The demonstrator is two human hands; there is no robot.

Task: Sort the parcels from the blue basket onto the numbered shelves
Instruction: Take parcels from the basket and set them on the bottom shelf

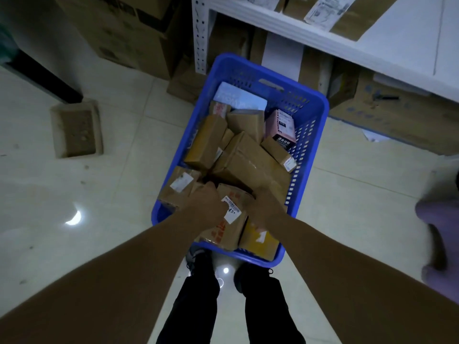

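**Over the blue basket: two grips on one labelled parcel**

Over the blue basket [320, 103], which stands on the tiled floor [111, 194] at our feet just below the white shelf [323, 40], both our arms reach down to the near end of the pile. Our left grip [207, 202] curls onto the left edge of the labelled parcel [234, 194] and holds it. Our right grip [267, 201] lies against the parcel's right side. Its fingers drop out of sight between the boxes, so we cannot tell whether they close round it.

Hands on opposite sides make sense to us. The parcel is wedged among other brown cartons, with a yellow parcel [258, 242] beside it, and a squeeze from both flanks should lift it free without dragging its neighbours.

Its white label faces up, which we judge lets us read the number before choosing a shelf. The basket looks nearly full, with a pink box [280, 125] toward its far end, so most of the sorting lies ahead. Keeping the basket close to the shelving should make each carry short.
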